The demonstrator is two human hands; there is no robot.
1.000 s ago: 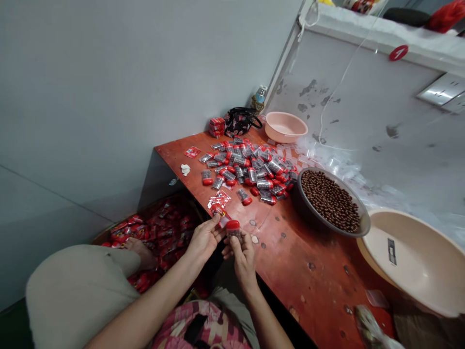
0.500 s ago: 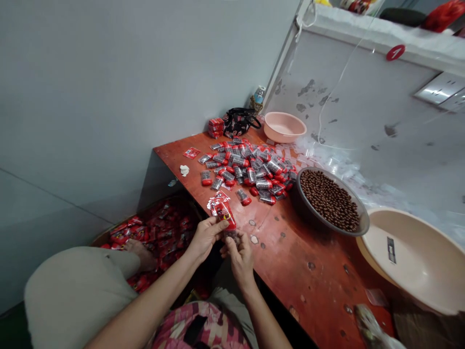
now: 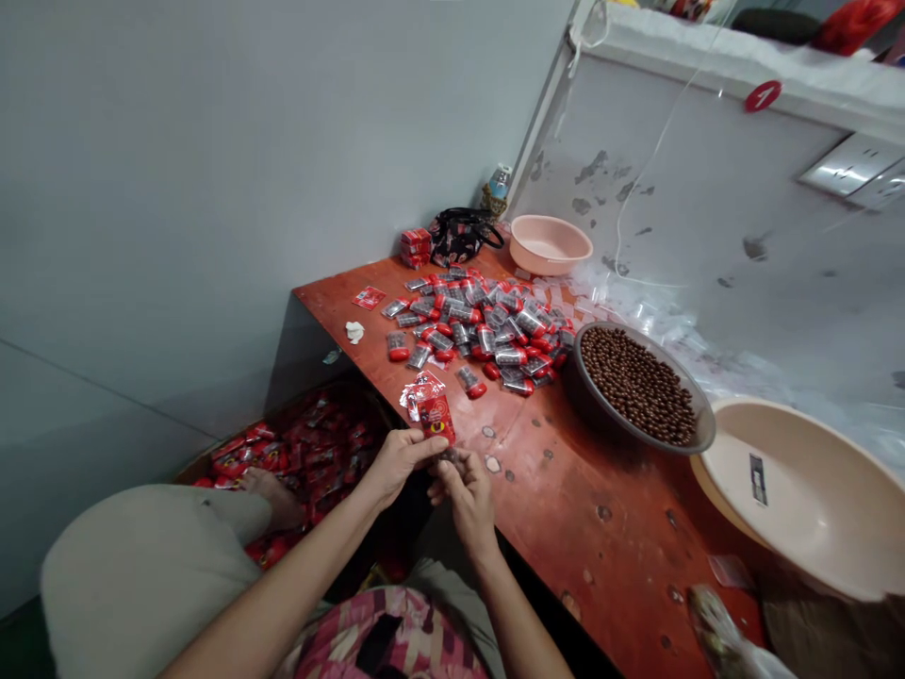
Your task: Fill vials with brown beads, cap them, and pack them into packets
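Observation:
Over the near edge of the table, my left hand pinches a red printed packet between thumb and fingers. Close beside it, my right hand has its fingers closed on the lower end, where a small clear pack with dark balls shows between the hands. Whether the pack sits inside the red packet or against it, I cannot tell. Flat red packets lie on the table just beyond. Farther back spreads a heap of clear packs with red caps, filled with dark balls.
A grey basin of brown balls stands right of the heap, beside a large cream basin. Behind are a pink basin, a black bag and clear plastic pieces. Red packets fill a container below the table, left.
The red packet looks flatter, and its printed face has turned slightly. Both hands keep nearly the same place and grip. The view has shifted a little.

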